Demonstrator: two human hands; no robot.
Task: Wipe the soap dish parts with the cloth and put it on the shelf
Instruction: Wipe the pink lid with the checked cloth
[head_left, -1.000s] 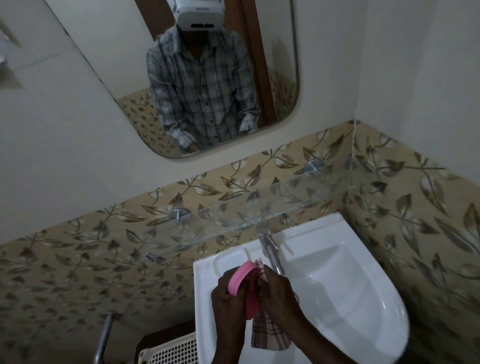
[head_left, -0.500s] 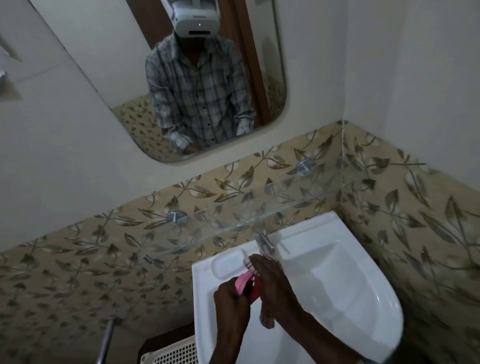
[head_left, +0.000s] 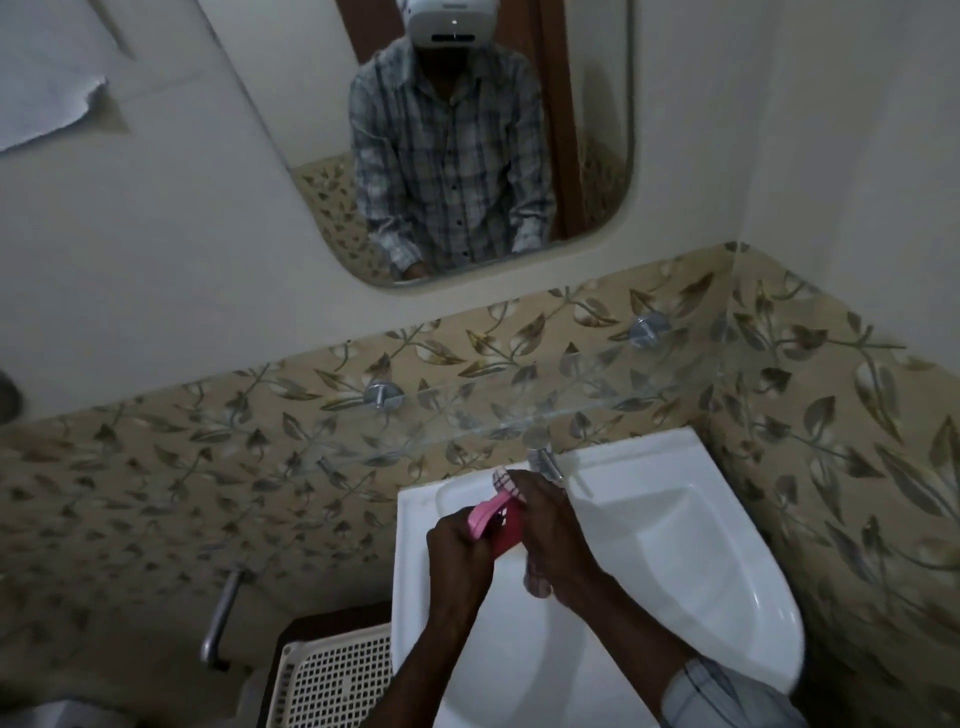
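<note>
Over the white sink (head_left: 675, 545), my left hand (head_left: 457, 551) grips a pink soap dish part (head_left: 485, 514), held on edge. A darker pink part (head_left: 506, 540) shows just behind it, between my hands. My right hand (head_left: 550, 525) presses a checked cloth (head_left: 506, 480) against the dish; one end of the cloth sticks up above my fingers and another end hangs below my wrist. A clear glass shelf (head_left: 519, 415) runs along the leaf-patterned tiles just above the sink, with nothing on it.
A chrome tap (head_left: 545, 462) stands at the back of the sink, right behind my hands. A mirror (head_left: 467, 140) hangs above. A white perforated basket (head_left: 337, 680) and a metal handle (head_left: 223, 618) are at lower left. The side wall closes in on the right.
The dish has tipped more edge-on, and my right hand has slid the cloth up over its top edge. The camera has swung a little to the left.
</note>
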